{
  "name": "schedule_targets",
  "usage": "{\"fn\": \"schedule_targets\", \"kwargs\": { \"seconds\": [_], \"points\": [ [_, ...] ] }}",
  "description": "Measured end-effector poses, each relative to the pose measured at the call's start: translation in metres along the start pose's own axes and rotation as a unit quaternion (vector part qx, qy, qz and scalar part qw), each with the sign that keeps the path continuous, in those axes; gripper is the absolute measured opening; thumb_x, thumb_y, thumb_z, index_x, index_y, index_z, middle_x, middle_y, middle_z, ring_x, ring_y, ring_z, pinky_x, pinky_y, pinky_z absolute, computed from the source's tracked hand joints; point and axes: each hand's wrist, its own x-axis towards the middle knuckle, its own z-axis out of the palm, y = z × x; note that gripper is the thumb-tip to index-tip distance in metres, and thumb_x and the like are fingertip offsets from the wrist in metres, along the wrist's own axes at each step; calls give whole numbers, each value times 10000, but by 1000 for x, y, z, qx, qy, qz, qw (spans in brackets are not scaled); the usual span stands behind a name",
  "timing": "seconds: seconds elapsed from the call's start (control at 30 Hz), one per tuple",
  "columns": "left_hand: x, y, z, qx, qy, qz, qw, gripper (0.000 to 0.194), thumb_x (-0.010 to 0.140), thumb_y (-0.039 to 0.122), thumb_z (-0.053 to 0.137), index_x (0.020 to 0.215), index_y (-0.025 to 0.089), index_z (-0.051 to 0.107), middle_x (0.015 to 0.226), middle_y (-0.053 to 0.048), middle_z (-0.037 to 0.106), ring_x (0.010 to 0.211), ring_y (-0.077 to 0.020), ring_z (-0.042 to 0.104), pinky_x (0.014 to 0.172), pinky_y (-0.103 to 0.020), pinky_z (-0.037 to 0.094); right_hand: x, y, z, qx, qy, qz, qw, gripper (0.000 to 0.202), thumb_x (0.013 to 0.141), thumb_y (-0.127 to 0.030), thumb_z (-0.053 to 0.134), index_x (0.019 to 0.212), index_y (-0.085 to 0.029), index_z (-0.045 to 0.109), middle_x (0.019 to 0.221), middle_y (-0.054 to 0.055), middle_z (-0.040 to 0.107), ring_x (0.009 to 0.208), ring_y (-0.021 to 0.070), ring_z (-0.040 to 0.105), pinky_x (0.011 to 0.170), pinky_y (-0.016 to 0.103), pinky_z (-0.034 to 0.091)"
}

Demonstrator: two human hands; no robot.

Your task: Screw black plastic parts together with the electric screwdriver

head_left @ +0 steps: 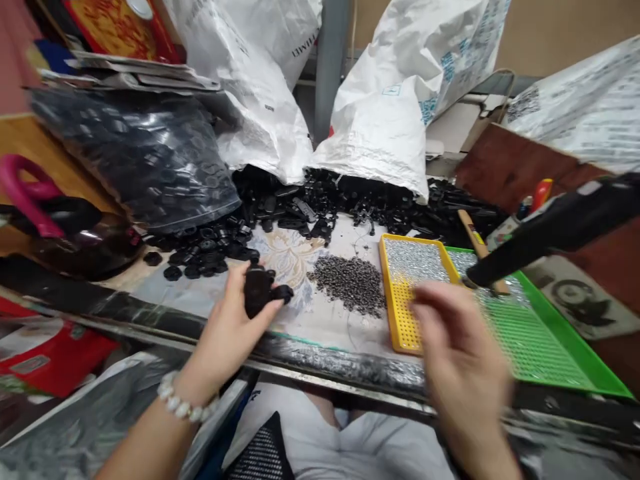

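Head view, left edge: a pink-handled kettle (75, 230) stands on the desk (305, 323).
Left hand (235, 327): thumb and fingers wrapped around a black part (257, 291), over the desk's near side.
Left white sack (265, 100): black lettering, legible as "HIMEI".
Dark heap (350, 283): small pieces beside the yellow tray (404, 313).
Right white sack (385, 113): blue print, too creased to read.
Right hand (460, 347): blurred, fingers bent, before the yellow tray; cannot tell whether it grips anything.
Green tray (565, 320): right of the yellow one.

Moderate light, stretched edges (right fingers (445, 298) blurred)
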Motion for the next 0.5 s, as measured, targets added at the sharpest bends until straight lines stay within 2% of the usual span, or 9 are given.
{"fn": "schedule_targets", "kwargs": {
  "seconds": [0.07,0.1,0.17,0.23,0.3,0.37,0.4,0.5],
  "points": [
    [-13,21,19,-102,-44,7,994,542,777,361,577,1243,271,315,1128,-59,616,1033,-223,605,937,-398,444,-7,-13,28,73,-173,54,981,187,856,-226,511,1025,-224,589,989,52,616,859,151,598,743,296,507],
    [-18,31,27,-134,-62,8,989,534,779,343,575,1241,279,317,1172,-61,593,1058,-221,589,951,-408,432,-9,-16,39,104,-232,96,962,174,857,-238,511,1007,-224,600,975,47,627,834,143,607,731,285,515],
    [-26,46,41,-189,-86,4,978,527,776,302,577,1240,281,328,1260,-70,536,1122,-219,550,986,-416,403,-12,-14,50,184,-277,189,924,161,855,-266,508,988,-220,588,974,41,638,821,135,622,724,275,536],
    [-30,56,51,-280,-116,-25,953,532,774,271,573,1248,267,330,1282,-82,522,1152,-219,534,992,-410,406,-15,-7,51,267,-251,264,892,126,834,-287,529,932,-211,545,973,39,631,771,124,630,702,276,559],
    [-30,60,57,-391,-159,-75,903,557,780,251,562,1276,245,308,1259,-100,549,1137,-218,555,977,-396,430,-20,-1,46,311,-189,280,888,115,803,-282,561,856,-208,491,988,43,598,745,119,628,674,281,573],
    [-31,61,62,-471,-195,-120,852,611,788,226,547,1329,231,264,1284,-117,550,1146,-215,557,992,-383,423,-24,3,40,286,-139,233,919,97,796,-237,565,815,-210,474,1021,50,565,838,140,630,724,304,568],
    [-31,61,64,-490,-205,-133,837,650,786,212,548,1358,228,239,1314,-124,534,1170,-215,541,1014,-379,401,-26,4,38,253,-129,194,939,75,801,-207,558,811,-210,483,1039,55,561,907,154,622,773,321,554],
    [-35,64,67,-505,-218,-144,823,760,774,183,557,1420,222,159,1408,-130,450,1258,-213,456,1067,-362,333,-30,4,35,140,-134,81,978,82,817,-138,545,842,-216,535,1075,66,602,1025,174,584,889,371,489]
  ]
}}
